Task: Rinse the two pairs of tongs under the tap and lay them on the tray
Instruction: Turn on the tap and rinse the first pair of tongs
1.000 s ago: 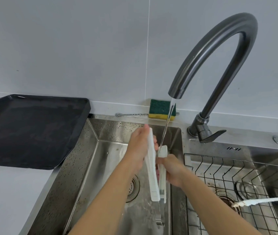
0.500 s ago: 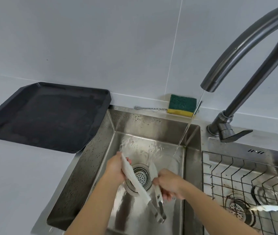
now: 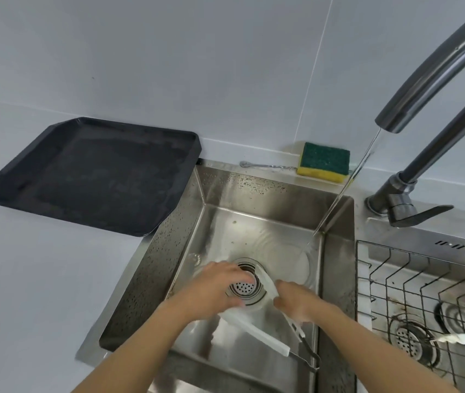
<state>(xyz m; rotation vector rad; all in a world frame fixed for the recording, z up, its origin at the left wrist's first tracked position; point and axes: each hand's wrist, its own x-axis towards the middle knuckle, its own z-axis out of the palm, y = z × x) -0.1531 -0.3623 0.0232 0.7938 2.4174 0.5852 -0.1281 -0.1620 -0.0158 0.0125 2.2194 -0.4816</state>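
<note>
Stainless steel makes up the sink [image 3: 254,199], seen from the head camera with its left basin wet and a round drain strainer [image 3: 244,287] in its floor. A dark tap [image 3: 429,72] arches in from the right, and a thin stream of water [image 3: 347,182] falls slantwise onto the basin's far right corner, well apart from both hands. Behind the basin a green and yellow sponge [image 3: 325,163] lies on the ledge beside a small chain [image 3: 268,165]. A black tray [image 3: 98,177] sits on the counter to the left, nothing on it. The right basin holds a wire rack [image 3: 424,293], where a second white pair of tongs [image 3: 463,339] pokes in from the right edge.

Low over the left basin, the white tongs [image 3: 257,333] splay in a V. Their arms run from the hands down and right to a dark hinge end near the basin's front right corner. The left hand [image 3: 217,287] closes round one arm, partly hiding the strainer; the right hand [image 3: 299,304] grips the other.
</note>
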